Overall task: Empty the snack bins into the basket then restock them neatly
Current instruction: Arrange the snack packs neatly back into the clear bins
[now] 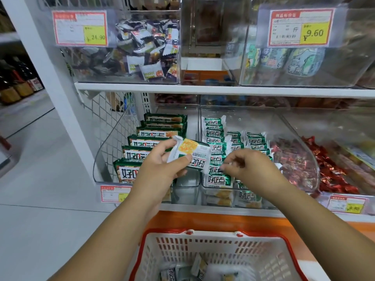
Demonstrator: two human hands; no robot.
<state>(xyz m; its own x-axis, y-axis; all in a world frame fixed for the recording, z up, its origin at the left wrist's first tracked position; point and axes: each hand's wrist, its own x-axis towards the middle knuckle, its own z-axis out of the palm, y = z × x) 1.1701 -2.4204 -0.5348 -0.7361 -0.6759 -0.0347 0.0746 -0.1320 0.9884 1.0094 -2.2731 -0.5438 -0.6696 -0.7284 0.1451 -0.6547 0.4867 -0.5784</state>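
— Where is the snack packet [189, 154]?
— Gripped in my left hand [160, 167], over the gap between the left bin [99, 159] and the middle bin [253, 122].
— And your other hand?
— My right hand [249, 165] pinches a small packet [217, 169] in the middle bin. The basket [263, 250] sits near, with loose packets [199, 267] inside.

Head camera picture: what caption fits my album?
Left hand holds a snack pack over the clear bins, basket below.

We see a 24.90 price tag [80, 28] and a 9.60 price tag [300, 27] up top, and what seem to be dark bottles [18, 84] far left
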